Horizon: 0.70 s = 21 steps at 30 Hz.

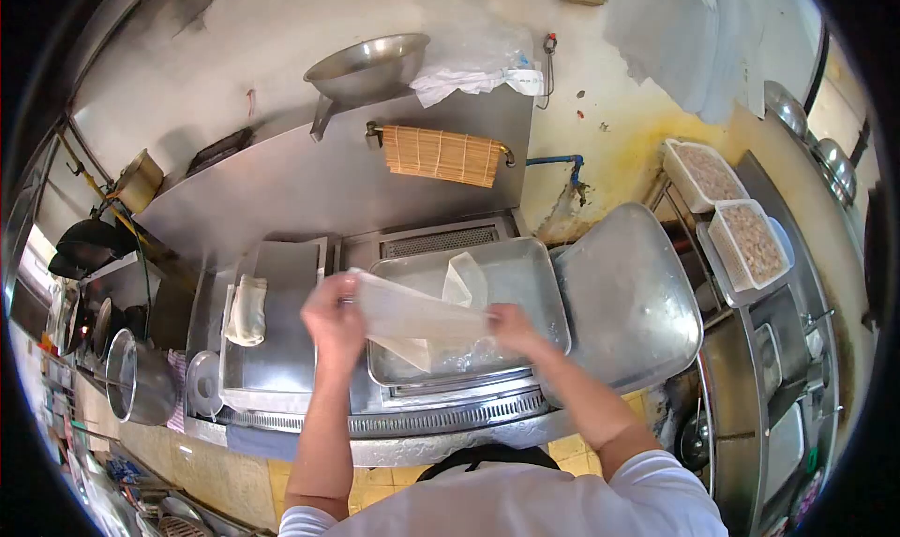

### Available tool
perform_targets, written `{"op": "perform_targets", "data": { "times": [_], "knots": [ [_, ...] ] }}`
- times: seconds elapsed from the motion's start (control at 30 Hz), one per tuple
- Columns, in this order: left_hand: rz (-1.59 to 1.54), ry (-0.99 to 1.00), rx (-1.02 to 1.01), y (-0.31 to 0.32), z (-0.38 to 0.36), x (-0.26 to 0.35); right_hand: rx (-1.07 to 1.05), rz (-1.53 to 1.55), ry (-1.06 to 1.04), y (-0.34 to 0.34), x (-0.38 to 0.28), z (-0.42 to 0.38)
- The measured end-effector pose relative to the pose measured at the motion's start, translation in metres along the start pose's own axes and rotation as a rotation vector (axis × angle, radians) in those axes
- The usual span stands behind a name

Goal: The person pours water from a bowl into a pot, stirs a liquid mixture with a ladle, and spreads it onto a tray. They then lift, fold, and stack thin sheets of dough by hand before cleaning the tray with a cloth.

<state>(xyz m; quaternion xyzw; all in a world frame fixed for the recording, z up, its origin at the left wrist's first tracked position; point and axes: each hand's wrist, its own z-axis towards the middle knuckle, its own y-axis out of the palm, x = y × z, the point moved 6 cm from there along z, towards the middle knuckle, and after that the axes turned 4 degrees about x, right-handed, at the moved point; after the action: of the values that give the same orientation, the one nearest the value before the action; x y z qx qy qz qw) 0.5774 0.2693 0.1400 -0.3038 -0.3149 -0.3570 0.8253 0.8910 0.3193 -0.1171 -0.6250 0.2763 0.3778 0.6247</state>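
Note:
A thin, pale cloth (417, 312) is stretched between my two hands above a shallow metal tray (555, 305). My left hand (334, 314) is closed on its left end, higher and nearer the middle of the counter than the elbow. At the other end, my right hand (511, 330) pinches the cloth's right edge. Pale folded flaps (465, 280) show behind and below the stretched part, over the tray. Some wet, shiny patches lie on the tray's bottom near my right hand.
Left of the tray, a rolled white cloth (247, 310) lies on a metal pan (281, 361). A large empty-looking tray (630, 303) leans at right. Beyond it stand white baskets (750, 245) of pinkish-brown food. A bamboo mat (442, 156) hangs from the tap pipe; a pot (141, 378) stands far left.

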Motion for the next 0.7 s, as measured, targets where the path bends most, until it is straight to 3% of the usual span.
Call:
{"op": "perform_targets", "data": {
  "times": [0.03,0.07,0.17,0.23,0.3,0.4,0.47,0.5,0.53,0.63,0.7],
  "knots": [
    [0.124,-0.15,0.028,-0.015,0.006,-0.001,-0.071,-0.135,0.123,-0.029,0.016,-0.007],
    [0.061,-0.115,0.019,-0.013,0.001,-0.013,-0.143,-0.272,0.245,-0.049,0.024,-0.01],
    [0.092,0.065,-0.155,0.029,-0.033,-0.037,-0.008,-0.359,0.03,-0.052,0.005,0.001],
    [0.042,0.115,-0.288,0.066,-0.055,0.005,0.163,0.117,-0.286,-0.04,-0.094,0.0],
    [0.048,0.073,-0.396,0.09,-0.065,0.023,0.05,0.485,-0.182,-0.013,-0.16,-0.006],
    [0.069,0.204,-0.28,0.054,-0.029,0.029,-0.088,0.243,0.044,0.005,-0.123,-0.011],
    [-0.036,0.081,-0.093,0.015,-0.006,-0.019,0.106,-0.034,-0.08,-0.015,-0.037,-0.002],
    [0.122,-0.129,-0.103,-0.002,0.005,-0.016,0.101,-0.127,-0.075,-0.032,0.004,-0.002],
    [0.1,-0.115,-0.097,0.001,-0.005,-0.031,0.096,-0.22,-0.071,-0.043,0.026,-0.002],
    [0.119,-0.019,-0.24,0.035,-0.046,-0.057,0.124,-0.291,-0.116,-0.041,0.013,0.003],
    [-0.018,0.002,-0.316,0.069,-0.066,-0.022,0.168,-0.043,-0.229,-0.029,-0.097,-0.001]
  ]
}}
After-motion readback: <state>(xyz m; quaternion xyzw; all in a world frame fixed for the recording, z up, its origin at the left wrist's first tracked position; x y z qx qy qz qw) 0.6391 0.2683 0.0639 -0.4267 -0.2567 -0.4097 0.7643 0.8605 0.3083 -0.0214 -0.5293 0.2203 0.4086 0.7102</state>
